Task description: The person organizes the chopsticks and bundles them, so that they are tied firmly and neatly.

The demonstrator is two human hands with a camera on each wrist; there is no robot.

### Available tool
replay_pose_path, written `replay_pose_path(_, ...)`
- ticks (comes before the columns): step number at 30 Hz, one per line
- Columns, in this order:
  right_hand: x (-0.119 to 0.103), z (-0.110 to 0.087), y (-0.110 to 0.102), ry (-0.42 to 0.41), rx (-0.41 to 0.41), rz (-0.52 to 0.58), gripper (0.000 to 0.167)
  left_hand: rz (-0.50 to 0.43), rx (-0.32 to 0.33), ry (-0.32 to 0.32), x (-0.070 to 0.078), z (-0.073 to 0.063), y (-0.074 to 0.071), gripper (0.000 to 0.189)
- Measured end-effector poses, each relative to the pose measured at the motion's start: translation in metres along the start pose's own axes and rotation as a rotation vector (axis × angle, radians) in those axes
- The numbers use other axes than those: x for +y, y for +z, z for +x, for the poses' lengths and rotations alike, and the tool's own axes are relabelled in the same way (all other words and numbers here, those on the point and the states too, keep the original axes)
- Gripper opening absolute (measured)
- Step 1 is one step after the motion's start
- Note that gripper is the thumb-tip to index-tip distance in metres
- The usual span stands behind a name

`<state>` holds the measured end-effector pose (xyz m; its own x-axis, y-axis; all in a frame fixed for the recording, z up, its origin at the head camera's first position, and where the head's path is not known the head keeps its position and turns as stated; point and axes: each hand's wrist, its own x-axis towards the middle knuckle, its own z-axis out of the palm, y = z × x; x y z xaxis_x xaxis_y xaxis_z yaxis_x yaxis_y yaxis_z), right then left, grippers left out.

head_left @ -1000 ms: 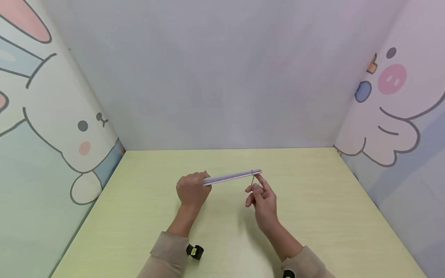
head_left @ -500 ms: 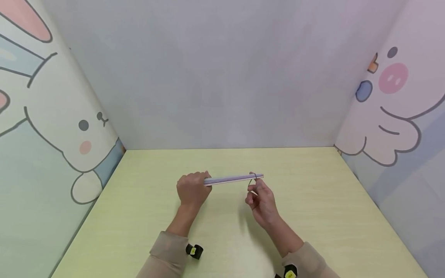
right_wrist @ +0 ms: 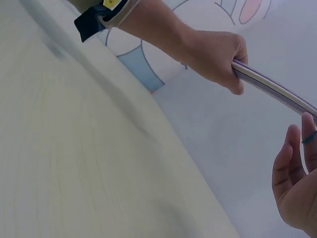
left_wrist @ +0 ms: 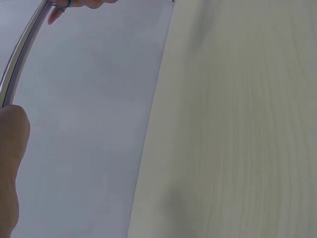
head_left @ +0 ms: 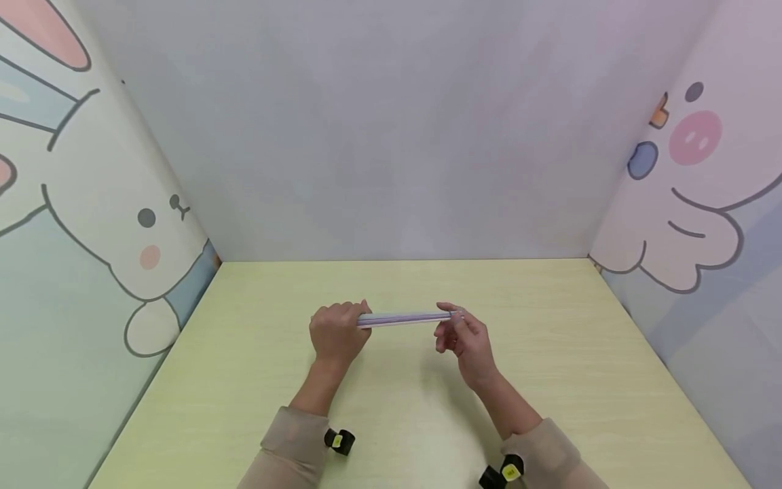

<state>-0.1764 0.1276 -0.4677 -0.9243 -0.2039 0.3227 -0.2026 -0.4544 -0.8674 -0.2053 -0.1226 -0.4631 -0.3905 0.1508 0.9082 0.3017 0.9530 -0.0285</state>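
Note:
My left hand [head_left: 334,334] grips one end of a thin bundle of purple and white sticks [head_left: 403,318] and holds it nearly level above the table. The exact kind of stick is too small to tell. At the bundle's other end, my right hand [head_left: 470,345] has its thumb and forefinger at the tip, working a thin dark green rubber band [right_wrist: 309,138]. The right wrist view shows the band against a finger. In the left wrist view, the sticks [left_wrist: 21,52] run from the left thumb [left_wrist: 11,144] up to the right hand's fingers [left_wrist: 84,2].
Below both hands lies a pale yellow-green wood-grain table [head_left: 244,380]. A plain grey wall [head_left: 391,136] stands behind it. Cartoon-printed panels flank it, with a rabbit [head_left: 116,224] at left and a pig [head_left: 690,190] at right. Black wrist devices [head_left: 339,441] sit by the sleeves.
The rubber band has gone from hanging stretched below the bundle's right end to lying close about it. My right fingers have moved up onto the tip. The bundle has tilted to nearly level.

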Motion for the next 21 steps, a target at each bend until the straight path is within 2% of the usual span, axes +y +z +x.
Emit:
replay_pose_path(3,0.0010,0.0009,-0.0006,0.019,0.041,-0.096,0.017,0.001,-0.006,0.001,-0.0005,0.0004,-0.0009,0.022)
replay_pose_path(6,0.0015,0.0013,-0.0017,0.042,0.042,-0.133,0.011,-0.008,0.005,-0.005,-0.0013,0.0012,-0.0016,0.022)
replay_pose_path(12,0.0024,0.0008,-0.0064,0.020,-0.050,-0.158,0.002,-0.041,0.040,-0.006,-0.0024,0.0032,-0.0026,0.022)
replay_pose_path(16,0.0023,0.0011,-0.0092,-0.019,-0.100,-0.114,0.006,-0.044,0.048,-0.040,-0.0050,0.0042,-0.0027,0.024)
replay_pose_path(18,0.0022,0.0009,-0.0099,-0.011,-0.089,-0.101,0.004,-0.040,0.047,-0.062,-0.0066,0.0049,-0.0028,0.026)
replay_pose_path(21,0.0032,0.0004,-0.0099,0.036,-0.029,-0.126,0.005,-0.027,0.044,-0.079,-0.0088,0.0059,-0.0031,0.026)
